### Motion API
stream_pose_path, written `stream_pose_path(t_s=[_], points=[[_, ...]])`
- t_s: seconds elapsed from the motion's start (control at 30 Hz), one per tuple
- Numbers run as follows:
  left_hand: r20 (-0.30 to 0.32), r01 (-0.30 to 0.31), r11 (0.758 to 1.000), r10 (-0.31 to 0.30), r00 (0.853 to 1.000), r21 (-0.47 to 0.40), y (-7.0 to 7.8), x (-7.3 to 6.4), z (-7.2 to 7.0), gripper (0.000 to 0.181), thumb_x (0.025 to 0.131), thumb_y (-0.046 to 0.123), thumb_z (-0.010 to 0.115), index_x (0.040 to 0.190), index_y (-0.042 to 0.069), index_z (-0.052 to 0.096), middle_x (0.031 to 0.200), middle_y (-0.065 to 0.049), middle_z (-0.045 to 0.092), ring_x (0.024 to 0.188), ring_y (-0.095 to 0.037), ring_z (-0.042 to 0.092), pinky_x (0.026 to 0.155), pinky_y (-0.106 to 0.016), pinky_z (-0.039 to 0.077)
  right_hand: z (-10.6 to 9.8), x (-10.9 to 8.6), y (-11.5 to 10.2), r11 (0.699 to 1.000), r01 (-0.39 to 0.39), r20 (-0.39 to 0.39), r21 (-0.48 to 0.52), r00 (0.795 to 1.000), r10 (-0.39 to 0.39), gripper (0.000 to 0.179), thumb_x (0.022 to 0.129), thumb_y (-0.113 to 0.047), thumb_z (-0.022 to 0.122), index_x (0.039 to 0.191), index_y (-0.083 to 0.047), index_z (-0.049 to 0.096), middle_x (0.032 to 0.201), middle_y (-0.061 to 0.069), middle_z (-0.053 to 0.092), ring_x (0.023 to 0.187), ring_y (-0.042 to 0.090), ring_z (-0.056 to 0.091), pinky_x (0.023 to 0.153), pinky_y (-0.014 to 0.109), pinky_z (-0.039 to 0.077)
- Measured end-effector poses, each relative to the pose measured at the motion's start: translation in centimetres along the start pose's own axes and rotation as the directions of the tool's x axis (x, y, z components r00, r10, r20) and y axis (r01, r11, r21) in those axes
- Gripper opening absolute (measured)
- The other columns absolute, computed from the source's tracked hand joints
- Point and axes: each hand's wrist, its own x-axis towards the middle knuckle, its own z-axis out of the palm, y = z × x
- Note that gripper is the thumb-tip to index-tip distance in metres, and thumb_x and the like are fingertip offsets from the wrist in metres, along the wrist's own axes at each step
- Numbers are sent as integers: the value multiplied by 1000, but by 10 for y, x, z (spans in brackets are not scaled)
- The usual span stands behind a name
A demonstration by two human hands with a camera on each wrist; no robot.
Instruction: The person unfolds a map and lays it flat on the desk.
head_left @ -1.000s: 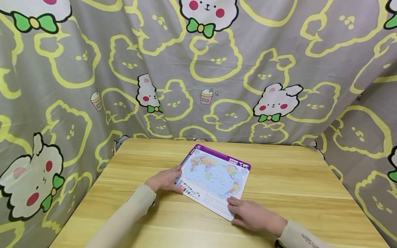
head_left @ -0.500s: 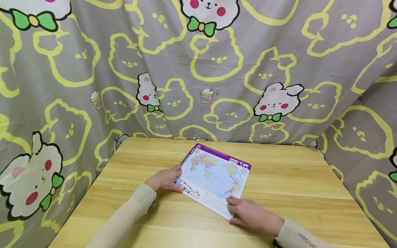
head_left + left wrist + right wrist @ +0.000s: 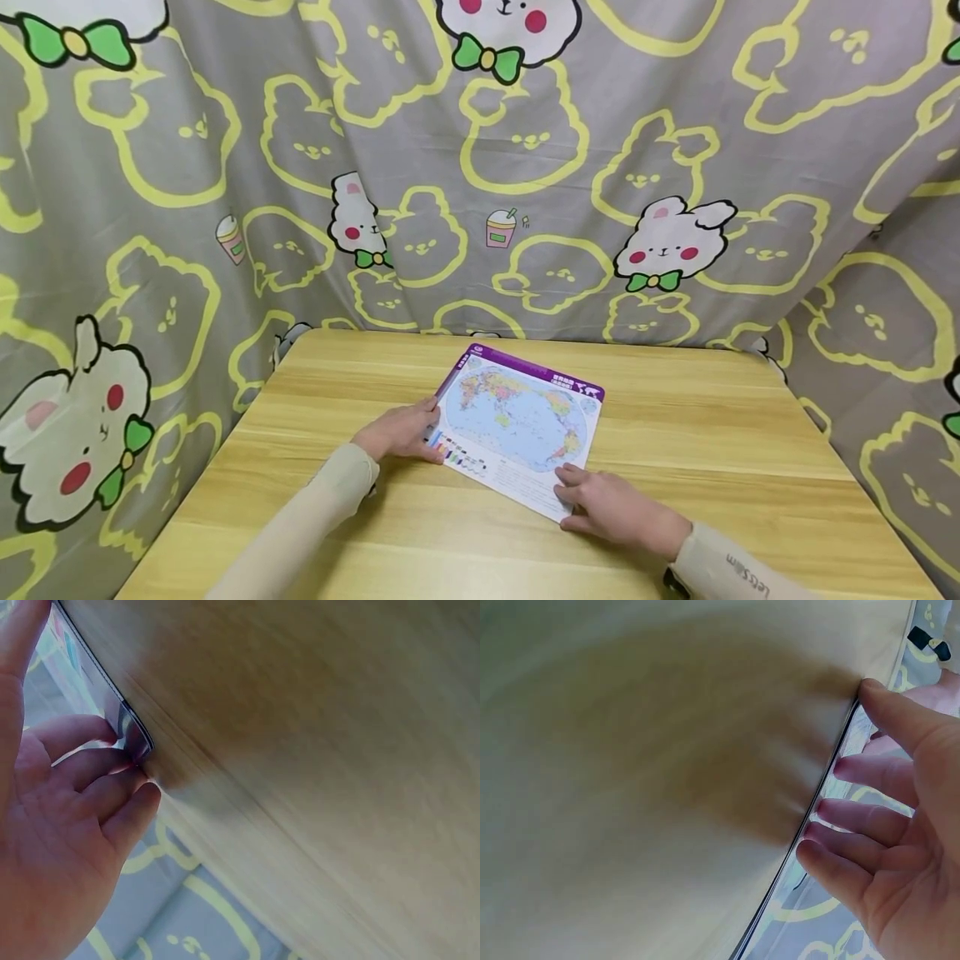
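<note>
A thin world map board point(image 3: 517, 425) with rounded corners and a purple top band lies slanted on the wooden table. My left hand point(image 3: 401, 431) holds its left side near the front left corner, the thumb along the front edge. In the left wrist view, the curved fingers point(image 3: 82, 772) meet the board's edge point(image 3: 112, 712). My right hand point(image 3: 618, 508) holds the front right corner, with fingers over the right side and the thumb at the corner. The right wrist view has the fingertips point(image 3: 832, 814) lined up along the board's dark edge point(image 3: 802, 825).
The light wooden table point(image 3: 712, 433) extends around the board on all sides. A grey curtain point(image 3: 555, 167) with yellow outlines and white rabbit prints hangs behind the table and along both sides.
The right side of the board has shifted slightly away from me, turning it a little counterclockwise, and my right hand has moved with it. My left hand has barely moved.
</note>
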Motion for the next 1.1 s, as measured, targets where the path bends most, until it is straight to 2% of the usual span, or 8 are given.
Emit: stream_pose_path(t_s=[0.17, 0.4, 0.53, 0.83, 1.1], points=[[-18, -24, 1000, 24, 1000, 4, 1, -1, 1, 90, 77, 58, 68, 137, -5, 44, 148, -24, 31, 136, -33, 31, 107, -42, 32, -2, -1, 6, 998, -57, 34, 8, 998, 56, 44, 87, -39, 65, 118, -7, 66, 130, 21, 54, 119, 36, 52, 94, 46, 46], [-42, -53, 999, 53, 998, 11, 1, -3, 5, 84, 80, 54, 67, 134, -6, 46, 146, -27, 32, 136, -35, 30, 108, -43, 31, -4, -1, 12, 999, -51, 42, 13, 998, 50, 44, 87, -39, 65, 117, -6, 67, 129, 21, 55, 119, 36, 52, 95, 47, 45], [-56, -72, 997, 72, 996, 0, 3, -6, 3, 84, 81, 54, 67, 133, -9, 46, 144, -29, 33, 134, -39, 31, 107, -46, 31, -4, -2, 14, 997, -73, 41, 11, 997, 73, 45, 87, -40, 65, 118, -6, 67, 130, 21, 54, 119, 36, 52, 94, 48, 46], [-41, -41, 999, 41, 998, 15, 7, -9, 3, 82, 81, 54, 66, 135, -5, 46, 146, -26, 32, 134, -36, 32, 107, -44, 33, -8, -3, 17, 997, -72, 17, 19, 997, 72, 44, 88, -38, 65, 116, -4, 67, 127, 23, 56, 116, 38, 54, 89, 49, 48], [-31, -24, 1000, 24, 999, 13, 12, -13, 4, 84, 81, 55, 65, 137, -4, 44, 146, -26, 32, 134, -34, 34, 107, -42, 33, -9, -5, 20, 994, -102, 30, 40, 994, 101, 44, 88, -37, 65, 116, -4, 67, 127, 23, 56, 116, 38, 54, 88, 51, 48]])
